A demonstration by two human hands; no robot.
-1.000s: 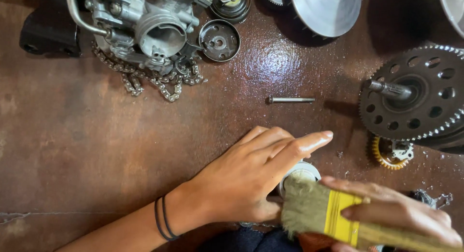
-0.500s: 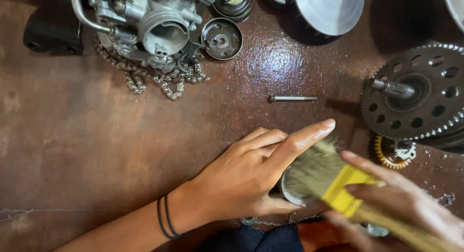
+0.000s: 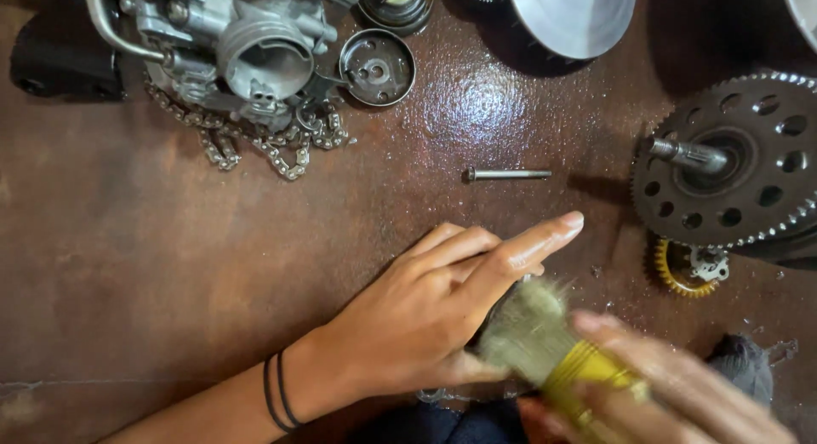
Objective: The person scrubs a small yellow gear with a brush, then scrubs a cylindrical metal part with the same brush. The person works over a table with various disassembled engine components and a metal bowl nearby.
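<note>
Gripping a yellow-banded paintbrush (image 3: 553, 346), the blurred right hand (image 3: 672, 393) closes round its handle, bristles touching the left hand (image 3: 425, 312). That hand lies flat, fingers stretched, covering a small round part on the bench (image 3: 170, 265); its grip is hidden. A bolt (image 3: 508, 175) lies beyond the fingertips.

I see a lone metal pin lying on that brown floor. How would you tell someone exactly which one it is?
Start at the large dark toothed gear on the right edge, with its stubby shaft pointing left. Go left from that shaft over bare, wet floor to a slim grey bolt lying level, above the left hand. Unlike the clustered parts around it, it lies alone, touching nothing.
</note>
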